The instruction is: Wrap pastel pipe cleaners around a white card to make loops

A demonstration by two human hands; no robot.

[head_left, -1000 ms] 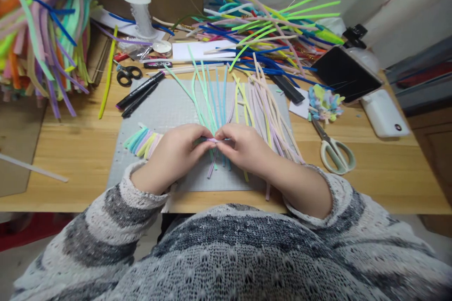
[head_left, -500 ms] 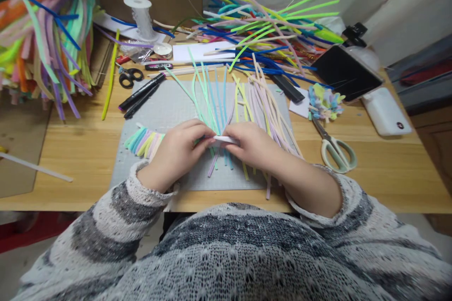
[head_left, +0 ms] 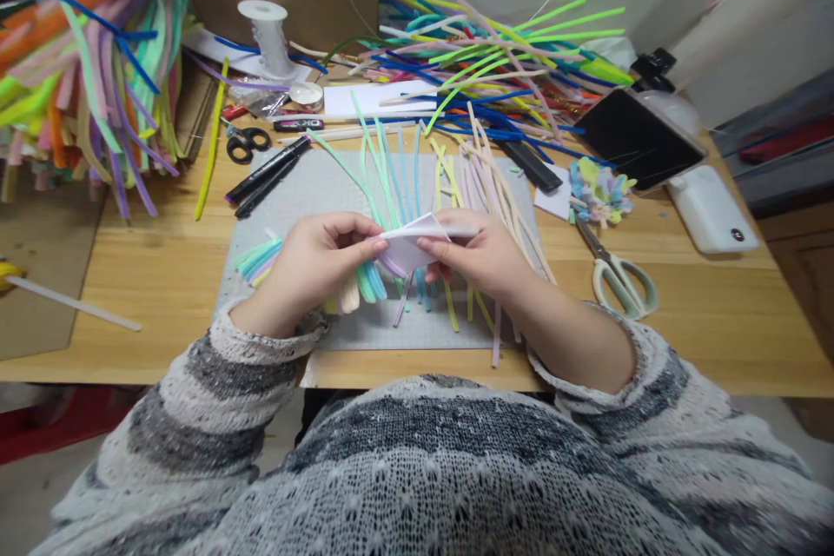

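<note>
Between my two hands is a folded piece of white paper (head_left: 407,250), bent along its length and partly unfolded at the right. My left hand (head_left: 319,269) pinches its left end between thumb and fingers. The fingers of my right hand (head_left: 486,254) close on its right side. A row of short pastel pipe cleaners (head_left: 371,282) shows beneath and beside my left hand; whether it joins the paper is hidden. Behind the hands, long green pipe cleaners (head_left: 371,152), with blue, yellow and pink ones, lie fanned on the grey cutting mat (head_left: 293,195).
Large scissors (head_left: 622,278) lie at right, near a pastel fluffy piece (head_left: 599,187), a phone (head_left: 642,139) and a white case (head_left: 713,208). Black markers (head_left: 270,178) and small scissors (head_left: 248,143) lie at left. Pipe cleaner bundles (head_left: 97,69) and a spool (head_left: 267,39) stand behind.
The white paper has tilted and spread, so more of its face shows. My left hand has turned, and more of the pastel row appears below it. The view has shifted slightly.
</note>
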